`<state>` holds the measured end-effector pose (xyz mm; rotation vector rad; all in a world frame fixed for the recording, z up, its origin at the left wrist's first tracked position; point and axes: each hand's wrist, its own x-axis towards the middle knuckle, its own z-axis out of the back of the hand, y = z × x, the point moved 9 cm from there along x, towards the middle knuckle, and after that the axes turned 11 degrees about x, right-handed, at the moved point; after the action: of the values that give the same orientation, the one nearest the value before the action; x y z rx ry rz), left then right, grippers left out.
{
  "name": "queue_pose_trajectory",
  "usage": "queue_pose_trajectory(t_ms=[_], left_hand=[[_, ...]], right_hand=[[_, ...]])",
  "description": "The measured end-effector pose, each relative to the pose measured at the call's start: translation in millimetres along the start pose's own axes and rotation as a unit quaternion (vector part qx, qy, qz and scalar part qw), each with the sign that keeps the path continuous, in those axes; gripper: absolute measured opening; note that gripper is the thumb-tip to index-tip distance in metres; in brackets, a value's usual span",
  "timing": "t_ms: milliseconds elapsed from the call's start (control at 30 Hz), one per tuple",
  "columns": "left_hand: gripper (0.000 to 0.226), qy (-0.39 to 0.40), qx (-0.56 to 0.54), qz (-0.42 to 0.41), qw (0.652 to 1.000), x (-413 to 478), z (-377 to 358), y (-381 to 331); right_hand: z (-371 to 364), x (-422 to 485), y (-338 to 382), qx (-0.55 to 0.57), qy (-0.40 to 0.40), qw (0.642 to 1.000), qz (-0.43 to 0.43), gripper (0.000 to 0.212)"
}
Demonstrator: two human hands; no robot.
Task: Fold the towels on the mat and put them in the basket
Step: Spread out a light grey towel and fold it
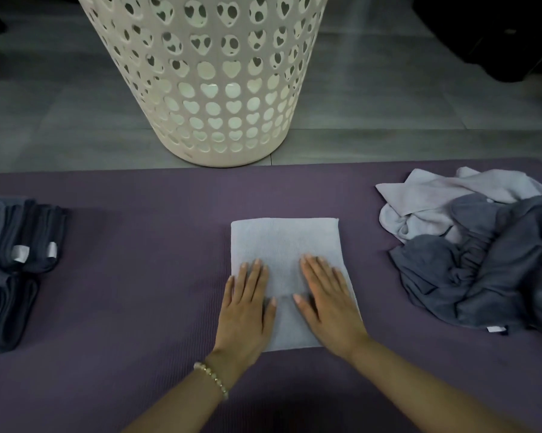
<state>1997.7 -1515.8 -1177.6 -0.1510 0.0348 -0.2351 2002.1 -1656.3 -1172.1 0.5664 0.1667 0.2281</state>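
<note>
A pale grey towel (282, 242), folded into a tidy rectangle, lies in the middle of the purple mat (138, 307). My left hand (247, 304) lies flat on its near left part with straight fingers. My right hand (326, 301) presses flat on its near right part. A cream plastic basket (207, 73) with heart-shaped holes stands on the floor just beyond the mat's far edge. To the right sits a loose heap of unfolded towels: a pale lilac one (435, 201) on top and a dark grey one (488, 276) below.
Folded dark grey towels (19, 245) with white tags are stacked at the mat's left edge, a second stack (3, 310) nearer me. Grey floor tiles (388, 89) surround the basket. Dark shapes sit at the far right corner.
</note>
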Motion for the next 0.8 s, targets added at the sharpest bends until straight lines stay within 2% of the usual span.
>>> queue_pose_trajectory(t_ms=[200, 300, 367, 433, 467, 533, 633, 733, 800], left_hand=[[0.063, 0.024, -0.013, 0.002, 1.0, -3, -11, 1], [0.07, 0.007, -0.056, 0.033, 0.998, -4, -6, 6], [0.079, -0.003, -0.152, 0.094, 0.984, -3, 2, 15], [0.079, -0.013, -0.231, 0.177, 0.957, -4, 9, 29], [0.076, -0.013, -0.265, 0.222, 0.938, -4, 12, 38], [0.064, 0.017, -0.309, 0.282, 0.908, 2, 10, 54], [0.044, 0.103, -0.342, 0.297, 0.886, 14, 2, 62], [0.035, 0.156, -0.478, 0.308, 0.808, 15, -4, 60], [0.033, 0.16, -0.503, 0.314, 0.789, 12, -3, 67]], right_hand=[[0, -12, -16, -0.048, -0.006, 0.998, 0.031, 0.067], [18, -14, -30, 0.063, -0.083, 0.993, -0.048, 0.071], [37, -19, -55, 0.209, -0.18, 0.947, -0.167, 0.073], [48, -21, -77, 0.309, -0.222, 0.887, -0.26, 0.065], [51, -18, -83, 0.326, -0.209, 0.875, -0.29, 0.06], [51, -11, -86, 0.324, -0.15, 0.873, -0.332, 0.057], [46, 0, -84, 0.305, -0.091, 0.878, -0.357, 0.051], [40, 10, -76, 0.281, -0.037, 0.889, -0.36, 0.044], [38, 14, -72, 0.274, -0.015, 0.89, -0.364, 0.041]])
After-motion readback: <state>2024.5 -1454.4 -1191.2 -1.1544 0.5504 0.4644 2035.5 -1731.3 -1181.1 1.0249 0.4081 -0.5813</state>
